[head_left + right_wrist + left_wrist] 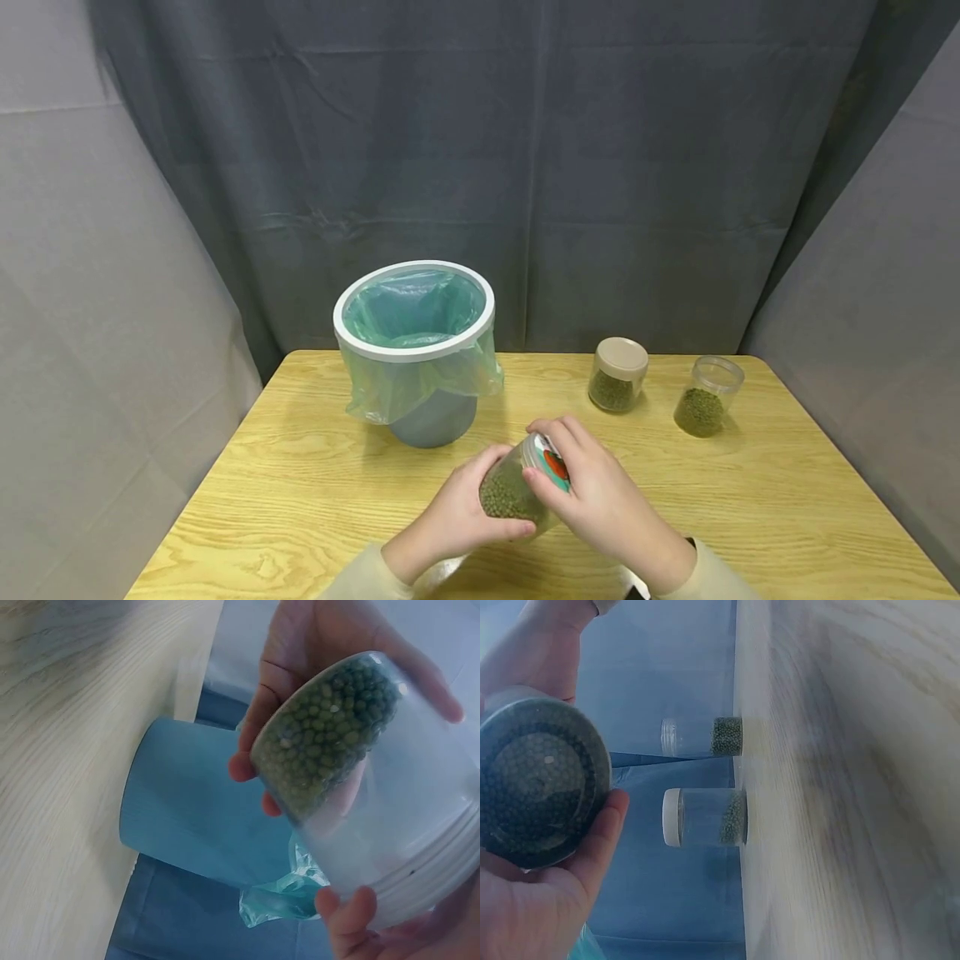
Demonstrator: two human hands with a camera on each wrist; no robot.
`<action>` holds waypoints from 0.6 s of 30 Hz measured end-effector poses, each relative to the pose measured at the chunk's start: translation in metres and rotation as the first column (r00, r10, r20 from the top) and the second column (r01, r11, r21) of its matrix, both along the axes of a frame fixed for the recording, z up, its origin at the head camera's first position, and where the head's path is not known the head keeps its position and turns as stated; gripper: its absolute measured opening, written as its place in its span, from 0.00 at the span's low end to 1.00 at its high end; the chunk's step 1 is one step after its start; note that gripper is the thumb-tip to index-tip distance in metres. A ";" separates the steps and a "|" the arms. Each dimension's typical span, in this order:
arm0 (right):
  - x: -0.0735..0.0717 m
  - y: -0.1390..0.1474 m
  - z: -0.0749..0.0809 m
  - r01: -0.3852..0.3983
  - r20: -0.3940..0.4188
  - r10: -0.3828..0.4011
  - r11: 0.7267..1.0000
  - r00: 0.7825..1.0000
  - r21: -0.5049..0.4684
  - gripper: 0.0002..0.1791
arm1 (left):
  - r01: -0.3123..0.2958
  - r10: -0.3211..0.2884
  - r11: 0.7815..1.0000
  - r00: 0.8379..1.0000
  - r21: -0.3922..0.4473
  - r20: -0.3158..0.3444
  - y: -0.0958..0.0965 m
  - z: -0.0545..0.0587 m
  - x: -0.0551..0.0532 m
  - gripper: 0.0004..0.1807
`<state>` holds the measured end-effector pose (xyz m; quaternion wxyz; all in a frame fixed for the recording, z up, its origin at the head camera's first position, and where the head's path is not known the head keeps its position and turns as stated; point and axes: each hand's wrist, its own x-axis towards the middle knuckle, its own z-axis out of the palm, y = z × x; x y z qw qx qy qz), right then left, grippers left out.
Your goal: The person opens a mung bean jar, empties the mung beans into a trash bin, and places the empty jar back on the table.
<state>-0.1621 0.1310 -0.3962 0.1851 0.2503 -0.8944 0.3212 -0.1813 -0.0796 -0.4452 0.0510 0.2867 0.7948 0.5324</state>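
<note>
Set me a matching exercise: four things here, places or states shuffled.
1. White-rimmed blue-grey round bin
2. Beige-lidded clear round jar
3. See-through-topped clear round jar
4. Red-and-green-topped clear round jar

A. Tilted, gripped by left hand and right hand
B. Upright, farthest right
C. Lined with translucent green plastic bag
D. Upright, between bin and rightmost jar

1-C; 2-D; 3-B; 4-A

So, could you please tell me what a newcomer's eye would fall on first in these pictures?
Probably the bin with its white rim and green liner, towards the back of the table, left of centre. Next, the tilted jar of green beans at the front, held by the left hand while the right hand grips its lid. Two more jars stand at the back right.
</note>
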 end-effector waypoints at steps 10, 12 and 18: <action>0.004 -0.003 0.003 0.050 0.075 -0.049 0.999 0.996 -0.011 0.18 | 0.049 -0.049 0.999 0.999 0.005 0.020 0.001 0.001 -0.001 0.40; 0.005 -0.003 0.003 0.069 0.094 -0.067 0.997 0.993 -0.018 0.18 | 0.041 -0.041 0.999 0.999 -0.007 0.007 0.001 0.001 -0.001 0.41; 0.006 -0.004 0.004 0.111 0.149 -0.106 0.994 0.983 -0.023 0.21 | -0.003 0.002 0.999 1.000 -0.036 -0.018 0.003 0.002 0.002 0.52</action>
